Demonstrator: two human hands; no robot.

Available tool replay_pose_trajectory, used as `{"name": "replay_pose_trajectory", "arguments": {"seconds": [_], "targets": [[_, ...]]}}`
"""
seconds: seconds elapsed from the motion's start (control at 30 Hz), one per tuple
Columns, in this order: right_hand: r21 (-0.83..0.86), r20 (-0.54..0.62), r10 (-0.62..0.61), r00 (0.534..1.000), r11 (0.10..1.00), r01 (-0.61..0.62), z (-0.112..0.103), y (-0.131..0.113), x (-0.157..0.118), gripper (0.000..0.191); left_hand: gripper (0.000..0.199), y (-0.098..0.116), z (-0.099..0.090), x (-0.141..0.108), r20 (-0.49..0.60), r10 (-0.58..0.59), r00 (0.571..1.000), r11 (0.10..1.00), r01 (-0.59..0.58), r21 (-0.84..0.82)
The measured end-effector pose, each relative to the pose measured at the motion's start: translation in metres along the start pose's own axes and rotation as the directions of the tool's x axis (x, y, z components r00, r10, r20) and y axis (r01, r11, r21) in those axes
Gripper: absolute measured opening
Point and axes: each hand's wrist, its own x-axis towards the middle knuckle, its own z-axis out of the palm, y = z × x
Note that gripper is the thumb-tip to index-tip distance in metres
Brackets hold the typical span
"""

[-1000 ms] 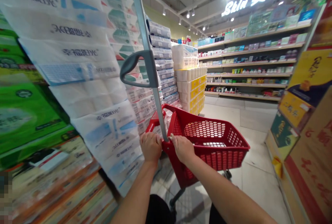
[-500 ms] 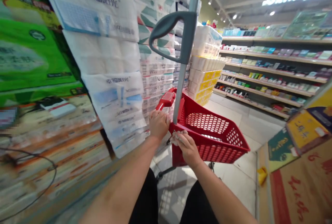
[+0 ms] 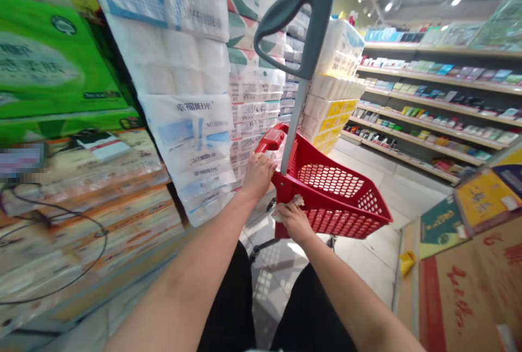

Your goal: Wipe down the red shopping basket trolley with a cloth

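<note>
A red plastic shopping cart [image 3: 369,227] with perforated walls stands in front of my knees. My left hand [image 3: 259,173] is closed round the near end of its red handle [image 3: 269,141]. Lower down, my right hand [image 3: 295,222] presses a crumpled whitish cloth [image 3: 299,199] against the near outer side of the cart; most of the cloth is hidden under the fingers. A grey metal pole [image 3: 294,123] rises from the cart's near edge, bearing a dark grey loop grip [image 3: 312,34] that neither hand touches.
Tall stacks of wrapped paper rolls [image 3: 183,69] rise close on the left, beside green packs [image 3: 57,63] and a dangling black cable [image 3: 106,238]. Cardboard boxes [image 3: 468,286] stand on the right. Shelves [image 3: 432,72] of small goods line the back.
My right hand has slid the cloth from the cart's top rim down onto its side. My left hand stays on the handle. The view has shifted slightly downward and left.
</note>
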Motion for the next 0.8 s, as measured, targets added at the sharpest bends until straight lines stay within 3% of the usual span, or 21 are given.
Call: {"name": "replay_pose_trajectory", "arguments": {"seconds": [0.17, 0.33, 0.5, 0.67, 0.8], "targets": [[-0.041, -0.147, 0.095, 0.985, 0.994, -0.102, -0.012, -0.002, 0.015, 0.040, 0.030, 0.000, 0.004, 0.004, 0.010, 0.029, 1.000, 0.999, -0.028, -0.027], [-0.069, 0.020, 0.087, 0.996, 0.994, -0.086, -0.003, -0.004, 0.010, 0.038, 0.025, 0.012, 0.010, 0.002, -0.047, -0.002, 0.999, 1.000, 0.003, 0.021], [-0.092, -0.093, 0.121, 0.988, 0.987, -0.129, -0.001, 0.001, 0.003, 0.042, 0.022, 0.015, 0.014, 0.002, -0.079, -0.019, 0.997, 0.999, 0.023, 0.042], [-0.083, 0.059, 0.064, 0.996, 0.995, -0.059, 0.009, 0.007, -0.012, 0.042, 0.019, 0.015, 0.018, 0.000, -0.093, -0.044, 0.995, 0.999, 0.046, 0.025], [-0.076, -0.030, 0.103, 0.994, 0.992, -0.105, 0.010, 0.008, -0.011, 0.042, 0.019, 0.014, 0.020, -0.002, -0.097, -0.045, 0.994, 0.999, 0.047, 0.017]]}}
